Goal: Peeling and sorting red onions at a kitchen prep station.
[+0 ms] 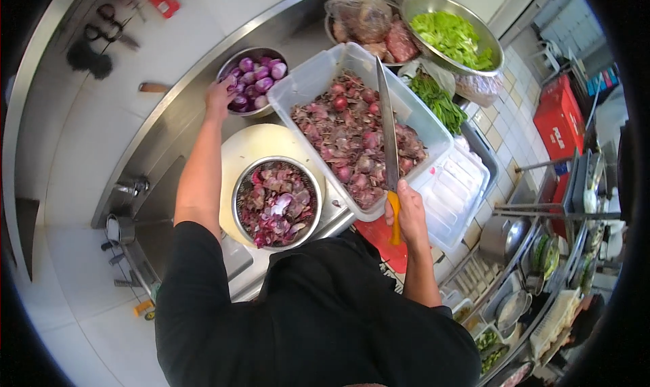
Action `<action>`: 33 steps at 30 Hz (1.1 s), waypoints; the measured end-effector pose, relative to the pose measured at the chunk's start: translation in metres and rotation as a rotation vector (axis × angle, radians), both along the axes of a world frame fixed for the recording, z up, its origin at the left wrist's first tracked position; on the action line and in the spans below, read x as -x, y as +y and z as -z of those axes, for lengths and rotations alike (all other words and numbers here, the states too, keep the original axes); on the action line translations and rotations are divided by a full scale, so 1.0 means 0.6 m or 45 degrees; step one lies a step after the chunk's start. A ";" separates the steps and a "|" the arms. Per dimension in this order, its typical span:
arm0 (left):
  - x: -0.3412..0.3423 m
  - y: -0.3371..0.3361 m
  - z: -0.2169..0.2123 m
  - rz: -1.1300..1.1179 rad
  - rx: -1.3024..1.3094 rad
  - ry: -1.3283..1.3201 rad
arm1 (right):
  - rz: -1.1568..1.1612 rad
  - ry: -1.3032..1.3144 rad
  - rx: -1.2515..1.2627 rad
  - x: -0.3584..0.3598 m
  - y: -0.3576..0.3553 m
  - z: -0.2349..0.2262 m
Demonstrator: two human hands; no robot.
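Orange grip: right hand point(408, 211) is closed around the knife point(388, 143) by its orange handle, blade pointing away over the tub.
Left hand: left hand point(219, 97) reaches out to the rim of the onion bowl point(252, 80); fingers rest at its near edge, and whether they grip it cannot be told.
Onion bowl: steel, at the far side of the counter point(203, 109), filled with peeled purple onions.
Tub: clear plastic tub point(308, 82) between the hands, loaded with unpeeled red onions and loose skins; its near corner overhangs the counter edge.
Peel bowl: steel peel bowl point(277, 202) just in front of the body, on a pale round board point(254, 147), full of purple skins.
Lid: clear lid point(453, 191) to the right of the tub, beside the right hand.
Beyond: a bowl of leafy greens point(452, 35), long green beans point(439, 101) and bagged food point(365, 15) at the far right.
Risk, blade: likely hazard is the long blade held raised while attention goes to the left reach; a turn of the body could swing it into the tub wall or the left arm.
Risk, tub: its overhanging corner could tip if bumped.
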State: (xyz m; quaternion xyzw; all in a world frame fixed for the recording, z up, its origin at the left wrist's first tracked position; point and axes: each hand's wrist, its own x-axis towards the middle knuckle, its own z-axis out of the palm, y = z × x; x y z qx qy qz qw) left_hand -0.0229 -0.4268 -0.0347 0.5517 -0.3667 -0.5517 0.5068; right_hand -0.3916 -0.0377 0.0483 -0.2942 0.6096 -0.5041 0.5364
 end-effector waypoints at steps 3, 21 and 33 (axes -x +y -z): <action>0.071 -0.005 -0.043 0.057 0.109 -0.902 | 0.058 0.038 -0.061 0.034 -0.001 0.003; 0.425 0.079 0.125 1.222 0.494 -1.670 | 0.058 -0.282 -0.112 0.060 -0.008 0.005; 0.353 0.165 -0.044 1.171 0.100 -0.486 | -0.007 -0.155 -0.093 0.051 -0.004 0.006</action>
